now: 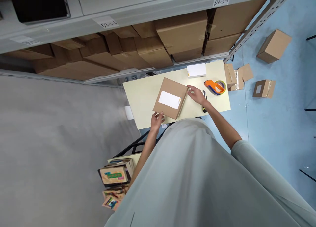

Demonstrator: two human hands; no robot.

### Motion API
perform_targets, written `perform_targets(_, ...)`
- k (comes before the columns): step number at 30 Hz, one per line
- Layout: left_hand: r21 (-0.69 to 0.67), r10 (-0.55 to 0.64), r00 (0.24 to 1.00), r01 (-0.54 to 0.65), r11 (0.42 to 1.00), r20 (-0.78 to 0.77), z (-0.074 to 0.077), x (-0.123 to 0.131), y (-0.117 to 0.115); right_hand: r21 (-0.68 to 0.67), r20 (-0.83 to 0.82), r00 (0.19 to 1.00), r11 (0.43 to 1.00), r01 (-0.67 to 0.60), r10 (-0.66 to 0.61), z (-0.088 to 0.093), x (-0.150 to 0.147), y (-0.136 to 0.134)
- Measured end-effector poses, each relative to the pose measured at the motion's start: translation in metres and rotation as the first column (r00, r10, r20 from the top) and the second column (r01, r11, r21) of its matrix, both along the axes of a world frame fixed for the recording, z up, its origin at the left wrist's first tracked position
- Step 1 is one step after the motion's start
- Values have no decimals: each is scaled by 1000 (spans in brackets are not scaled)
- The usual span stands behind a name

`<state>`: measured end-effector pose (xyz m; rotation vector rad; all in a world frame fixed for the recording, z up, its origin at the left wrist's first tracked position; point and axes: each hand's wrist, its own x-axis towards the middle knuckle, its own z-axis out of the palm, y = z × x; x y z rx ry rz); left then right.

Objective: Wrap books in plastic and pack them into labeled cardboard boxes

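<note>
A flat brown cardboard box (166, 85) with a white label (170, 99) lies at an angle over the pale yellow table (140, 98). My left hand (157, 121) grips its near left corner with bent fingers. At the far right corner, my right hand (197, 94) pinches the edge between thumb and fingers. Whether the box rests fully on the tabletop or is slightly raised, I cannot tell. Just right of my right hand are a black-and-yellow utility knife (204, 101) and an orange tape dispenser (214, 87) with a roll of tape. A white stack of labels (197, 70) sits behind them.
A grey metal shelf (153, 16) packed with cardboard boxes (182, 32) rises beyond the table, with a black phone (40, 6) on top. More cartons (274, 45) stand on the blue floor at right. Books (116, 176) are stacked at lower left.
</note>
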<state>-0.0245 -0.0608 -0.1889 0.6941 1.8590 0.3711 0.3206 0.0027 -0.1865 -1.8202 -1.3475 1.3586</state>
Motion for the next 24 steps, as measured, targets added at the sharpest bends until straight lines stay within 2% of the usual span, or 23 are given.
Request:
perform_targets(4, 18, 115, 982, -119, 993, 151, 1, 10, 6, 2, -13, 1000, 1000, 17, -17, 5, -3, -13)
perform_targets(10, 110, 138, 985, -149, 983, 100, -4, 2, 35, -102, -18, 1000, 995, 16, -18, 18, -4, -45)
perform_targets(14, 196, 99, 993, -110, 974, 63, -8, 3, 59, -173, -10, 1000, 985, 3, -5, 26, -10, -68)
perform_targets(18, 321, 15, 999, -28, 947, 44, -8, 8, 80, -239, -39, 998, 969, -60, 52, 31, -17, -83)
perform_targets(22, 385, -56, 996, 77, 920, -64, -8, 6, 89, -229, -110, 986, 962, -147, 125, 23, -17, -80)
perform_targets(24, 371, -67, 988, 115, 921, -142, -9, 2, 85, -217, -119, 987, 967, -134, 110, 13, -13, -70)
